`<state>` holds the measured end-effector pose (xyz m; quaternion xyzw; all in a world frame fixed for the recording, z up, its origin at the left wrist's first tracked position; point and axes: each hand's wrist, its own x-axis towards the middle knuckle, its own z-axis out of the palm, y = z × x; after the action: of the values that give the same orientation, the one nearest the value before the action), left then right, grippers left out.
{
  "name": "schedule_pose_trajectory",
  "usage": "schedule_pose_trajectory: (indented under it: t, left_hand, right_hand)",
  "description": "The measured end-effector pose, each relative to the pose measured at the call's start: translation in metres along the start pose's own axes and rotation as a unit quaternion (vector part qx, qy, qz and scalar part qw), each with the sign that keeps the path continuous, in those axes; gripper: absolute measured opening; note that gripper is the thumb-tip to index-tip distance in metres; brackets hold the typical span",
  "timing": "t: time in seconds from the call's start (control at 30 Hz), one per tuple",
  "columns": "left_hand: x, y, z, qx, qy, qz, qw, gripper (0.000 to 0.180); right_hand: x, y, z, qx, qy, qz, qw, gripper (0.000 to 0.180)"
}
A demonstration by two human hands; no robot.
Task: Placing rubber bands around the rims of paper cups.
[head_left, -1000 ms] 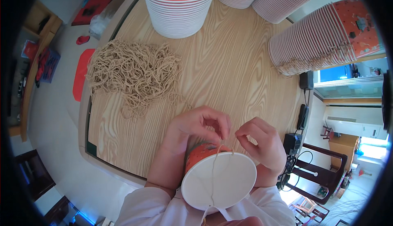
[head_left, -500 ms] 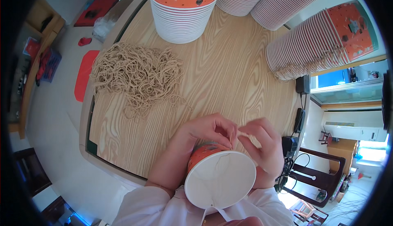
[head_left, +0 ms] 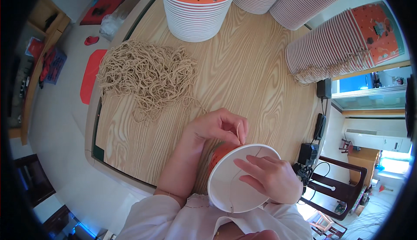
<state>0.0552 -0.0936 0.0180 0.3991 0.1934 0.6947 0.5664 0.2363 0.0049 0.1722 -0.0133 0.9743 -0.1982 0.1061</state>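
Observation:
An orange-printed paper bucket (head_left: 218,156) leans against my chest, its white mouth tipped up toward me. My left hand (head_left: 222,128) is closed at the far rim, pinching a thin beige cord (head_left: 238,130) between thumb and finger. Over the mouth is my right hand (head_left: 274,178), its thumb and forefinger apart and pointing into the bucket. Cord runs inside, across the white wall and down to a small hole at the near rim. The right hand's other fingers are partly hidden.
A tangled heap of beige cord (head_left: 147,75) lies at the left of the wooden table (head_left: 247,75). Nested bucket stacks (head_left: 195,20) stand at the far side; another stack (head_left: 328,46) with cords attached lies at the right. Black power adapters (head_left: 308,154) sit along the right edge.
My right hand has moved from beside the left hand, beyond the rim, to over the bucket's mouth. The bucket has shifted slightly right and up, and the left hand slightly up.

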Motion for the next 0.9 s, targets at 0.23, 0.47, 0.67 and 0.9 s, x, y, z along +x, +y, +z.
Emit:
schedule_pose_trajectory:
  t: [0.23,0.47,0.67,0.9]
  left_hand:
    - [0.003,-0.005,0.0,-0.02,-0.006,0.015,1.0,0.008]
    - [0.0,-0.003,-0.003,-0.007,-0.014,0.049,0.999,0.01]
    - [0.001,-0.002,-0.002,-0.019,0.018,0.06,0.998,0.006]
    - [0.033,0.028,0.016,0.046,0.116,-0.018,0.992,0.013]
  right_hand:
    - [-0.013,0.001,-0.018,0.052,-0.051,0.105,0.992,0.038]
    - [0.007,0.002,0.01,-0.024,0.019,0.064,0.997,0.039]
    - [0.002,0.01,0.003,0.024,0.013,-0.007,1.0,0.033]
    - [0.0,0.016,-0.012,0.119,0.119,0.008,0.986,0.018]
